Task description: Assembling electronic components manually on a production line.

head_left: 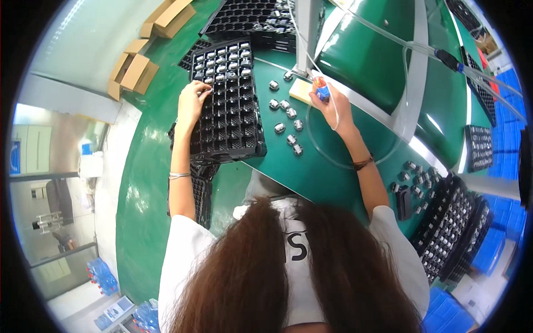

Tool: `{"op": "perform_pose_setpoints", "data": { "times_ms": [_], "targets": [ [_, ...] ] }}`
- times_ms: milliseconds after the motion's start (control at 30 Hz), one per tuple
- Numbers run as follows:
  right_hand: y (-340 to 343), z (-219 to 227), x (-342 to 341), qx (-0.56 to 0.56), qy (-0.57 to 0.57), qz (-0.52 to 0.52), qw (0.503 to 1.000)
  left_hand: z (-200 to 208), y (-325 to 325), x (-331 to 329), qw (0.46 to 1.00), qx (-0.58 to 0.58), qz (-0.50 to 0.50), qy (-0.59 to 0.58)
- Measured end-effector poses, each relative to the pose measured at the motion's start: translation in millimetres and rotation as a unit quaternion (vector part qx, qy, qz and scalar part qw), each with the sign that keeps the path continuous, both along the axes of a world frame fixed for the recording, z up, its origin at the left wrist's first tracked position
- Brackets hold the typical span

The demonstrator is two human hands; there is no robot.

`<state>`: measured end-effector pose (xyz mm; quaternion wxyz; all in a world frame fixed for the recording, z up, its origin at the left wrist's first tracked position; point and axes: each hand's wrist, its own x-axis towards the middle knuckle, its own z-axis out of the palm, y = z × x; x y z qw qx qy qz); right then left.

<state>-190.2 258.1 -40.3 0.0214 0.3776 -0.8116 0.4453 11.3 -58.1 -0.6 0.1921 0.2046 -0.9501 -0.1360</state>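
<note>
My left hand [191, 102] reaches over the left edge of a black compartment tray [227, 127], fingers pinched together at a cell. Whatever lies between those fingertips is too small to make out. Silver metal parts [230, 58] fill several cells at the tray's far end, while the nearer cells hold none. My right hand [337, 108] is closed around a small blue and orange tool [321, 89] with a thin pale tube running from it. Beside that hand lies a pale yellow block [300, 90]. Several loose metal parts [291, 113] are scattered on the green tabletop between my hands.
A green conveyor belt [366, 50] with a metal frame runs behind the table. More filled trays [449, 222] and loose parts [419, 176] are at the right, by a small black box [404, 202]. Another black tray [250, 19] stands at the back. Open cardboard boxes [133, 72] sit at far left.
</note>
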Motion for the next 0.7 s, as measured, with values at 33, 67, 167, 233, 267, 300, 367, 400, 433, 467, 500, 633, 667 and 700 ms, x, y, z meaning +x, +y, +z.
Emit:
{"op": "perform_pose_setpoints", "data": {
  "times_ms": [33, 67, 167, 233, 267, 300, 367, 400, 433, 467, 500, 633, 667, 700],
  "targets": [
    [0.8, -1.1, -1.9, 0.001, -0.002, -0.008, 1.0, 5.9, 3.3, -3.7, 0.999, 0.04, 0.006, -0.004],
    [1.7, -2.6, -3.7, 0.002, -0.003, -0.001, 1.0, 3.6, 1.4, -5.7, 0.999, 0.036, -0.017, 0.013],
    [1.8, -4.1, -3.7, -0.004, 0.009, 0.0, 1.0, 5.0, -3.2, -4.1, 0.998, 0.022, -0.043, 0.029],
    [1.0, -4.9, -3.5, -0.026, 0.034, 0.024, 0.999, 6.4, -1.3, -3.0, 0.998, 0.013, -0.046, 0.028],
    [0.5, -6.2, -3.4, -0.026, 0.034, 0.022, 0.999, 7.7, 0.6, -2.8, 0.997, 0.047, -0.035, 0.047],
    [-0.1, -7.9, -3.3, -0.022, 0.038, 0.022, 0.999, 8.8, 1.9, -3.4, 0.994, 0.082, -0.023, 0.065],
    [-1.4, -8.4, -3.3, -0.018, 0.043, 0.024, 0.999, 7.0, -0.2, -3.2, 0.988, 0.122, -0.027, 0.086],
    [-2.3, -8.0, -3.7, -0.018, 0.039, 0.022, 0.999, 5.5, -0.8, -3.2, 0.979, 0.169, -0.028, 0.112],
    [-2.9, -8.7, -4.3, -0.017, 0.034, 0.02, 0.999, 5.9, 1.4, -4.5, 0.966, 0.216, -0.029, 0.137],
    [-3.8, -9.0, -4.6, -0.017, 0.033, 0.021, 0.999, 6.0, 4.2, -4.4, 0.966, 0.216, -0.028, 0.137],
    [-4.8, -9.1, -4.5, -0.013, 0.034, 0.017, 0.999, 5.8, 7.6, -3.2, 0.935, 0.321, -0.027, 0.148],
    [-4.9, -8.9, -4.4, -0.024, 0.024, 0.014, 0.999, 16.4, 45.2, -1.8, 0.796, 0.565, -0.046, 0.213],
    [-4.7, -9.3, -5.0, -0.023, 0.024, 0.015, 0.999, 21.1, 54.6, 0.3, 0.774, 0.594, -0.035, 0.217],
    [-4.2, -9.8, -6.4, -0.008, 0.028, 0.015, 0.999, 24.8, 64.9, 2.5, 0.749, 0.623, -0.032, 0.223]
  ]
}}
